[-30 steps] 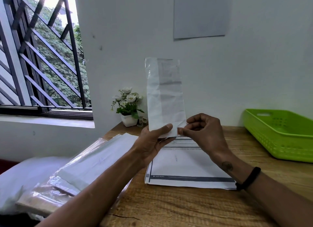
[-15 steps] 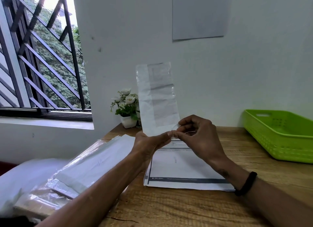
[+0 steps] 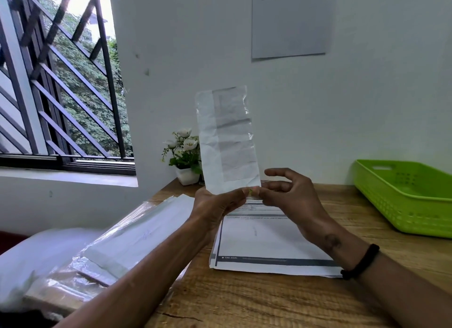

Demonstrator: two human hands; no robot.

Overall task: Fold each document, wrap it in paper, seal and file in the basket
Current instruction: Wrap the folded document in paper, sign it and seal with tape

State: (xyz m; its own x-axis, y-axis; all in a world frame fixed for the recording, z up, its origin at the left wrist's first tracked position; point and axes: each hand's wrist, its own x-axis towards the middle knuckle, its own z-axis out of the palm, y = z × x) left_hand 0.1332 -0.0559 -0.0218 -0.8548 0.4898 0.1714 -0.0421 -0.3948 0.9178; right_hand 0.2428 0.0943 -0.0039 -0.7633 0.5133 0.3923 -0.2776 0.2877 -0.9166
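Note:
I hold a long narrow wrapped document (image 3: 227, 139) upright above the desk, a folded sheet showing through a thin translucent wrapper. My left hand (image 3: 217, 205) grips its bottom edge with thumb and fingers. My right hand (image 3: 288, 198) pinches the bottom right corner, its other fingers spread apart. A stack of printed documents (image 3: 269, 244) lies flat on the desk under my hands. The green plastic basket (image 3: 403, 195) stands at the right edge of the desk; its visible part holds nothing.
A pile of clear plastic-wrapped paper (image 3: 117, 244) lies at the desk's left end. A small white pot of flowers (image 3: 183, 154) stands by the wall. A barred window (image 3: 61, 82) is on the left, and a notice (image 3: 291, 19) hangs on the wall.
The wrapped document has tilted slightly left and come a little lower. My right hand's fingers have opened out while its thumb and forefinger stay on the bottom corner.

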